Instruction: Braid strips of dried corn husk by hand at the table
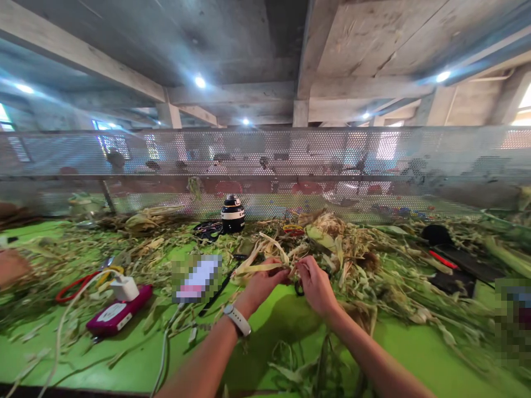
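— Where do the corn husk strips (pixel 258 269) lie relative to the grip?
— Between the two hands, above the green tabletop (pixel 265 359). The left hand (pixel 265 279), with a white-banded wristwatch (pixel 237 320) at its wrist, is closed on them, thumb toward the right. The right hand (pixel 314 282) meets them at their right end, thumb and fingertips pinched together on a pale strand; the exact contact is too small to make out.

— And their direction?
— The lower strip has its long axis nearly level across the view, its free end projecting left beyond the left fingers. A second strip slants from the fingertips up and to the left, pointing away from the wearer.

— What surrounds them?
— Loose dried husks (pixel 332 237) are heaped just beyond the right hand. A smartphone (pixel 199 279) lies left of the left hand; farther left, well apart, stands a white charger (pixel 125 288) plugged into a magenta power strip (pixel 118 316). A black jar (pixel 233 216) stands beyond, near the perforated screen (pixel 265 166).
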The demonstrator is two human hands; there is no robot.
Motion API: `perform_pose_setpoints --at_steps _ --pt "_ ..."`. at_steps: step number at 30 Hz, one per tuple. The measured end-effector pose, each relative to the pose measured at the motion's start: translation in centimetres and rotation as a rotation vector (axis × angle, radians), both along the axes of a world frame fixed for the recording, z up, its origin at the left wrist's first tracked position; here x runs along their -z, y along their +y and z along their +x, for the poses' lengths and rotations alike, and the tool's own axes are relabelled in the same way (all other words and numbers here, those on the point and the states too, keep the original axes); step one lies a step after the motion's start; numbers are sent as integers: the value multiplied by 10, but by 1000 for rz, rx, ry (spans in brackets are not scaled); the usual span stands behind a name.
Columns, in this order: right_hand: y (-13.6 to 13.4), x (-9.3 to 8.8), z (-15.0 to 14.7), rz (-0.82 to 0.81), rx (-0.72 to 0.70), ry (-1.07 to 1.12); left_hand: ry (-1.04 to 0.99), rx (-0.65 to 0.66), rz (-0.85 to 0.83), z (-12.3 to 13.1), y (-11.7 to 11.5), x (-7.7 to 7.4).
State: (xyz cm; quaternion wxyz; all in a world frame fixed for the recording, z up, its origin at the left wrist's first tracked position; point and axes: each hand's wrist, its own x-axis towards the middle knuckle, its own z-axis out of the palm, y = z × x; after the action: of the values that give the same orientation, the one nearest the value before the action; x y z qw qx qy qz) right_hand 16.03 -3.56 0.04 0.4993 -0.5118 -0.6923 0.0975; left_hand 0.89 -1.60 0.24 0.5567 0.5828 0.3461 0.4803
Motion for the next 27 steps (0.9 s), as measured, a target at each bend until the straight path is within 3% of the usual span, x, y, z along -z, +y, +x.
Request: perform_pose_setpoints --at_steps 3,8,15,20,22,27 --pt "0 1 -1 19 -16 10 -46 -83 23 0 1 0" --pt "-2 -2 -1 29 -38 21 -125 -45 62 2 -1 -1" --pt "-1 -2 -1 23 -5 32 -53 -71 22 2 -4 -2" --pt "0 0 -2 -1 10 29 -211 104 -148 5 -7 -7" --pt "-1 0 -2 -6 12 18 -207 64 -153 3 -8 -8" --pt "-3 0 -2 -60 -11 22 -91 -122 12 -8 -10 -8"
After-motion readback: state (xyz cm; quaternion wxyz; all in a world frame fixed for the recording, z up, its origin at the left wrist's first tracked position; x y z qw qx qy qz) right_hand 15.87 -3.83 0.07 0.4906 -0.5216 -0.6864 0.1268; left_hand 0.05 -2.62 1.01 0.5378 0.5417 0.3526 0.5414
